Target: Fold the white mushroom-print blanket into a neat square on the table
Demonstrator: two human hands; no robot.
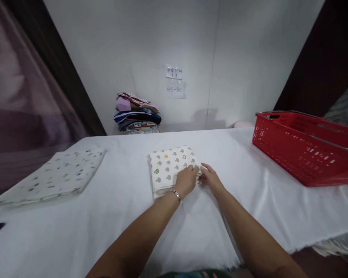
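Observation:
A folded white cloth with grey mushroom-like prints and a few green and yellow ones lies on the white-covered table. My left hand, with a silvery bracelet at the wrist, is closed on the cloth's near right corner, its fingertips pinching the edge. Just beside that corner is my right hand, its fingers apart and slightly bent, the fingertips at the cloth's right edge. Whether they touch the fabric is hard to make out. The cloth's near edge shows a rounded fold, partly hidden behind my left hand.
Another folded white cloth with small scattered prints lies at the left. A stack of folded fabrics stands by the back wall, near paper notes. On the right sits a red plastic basket with metal handles.

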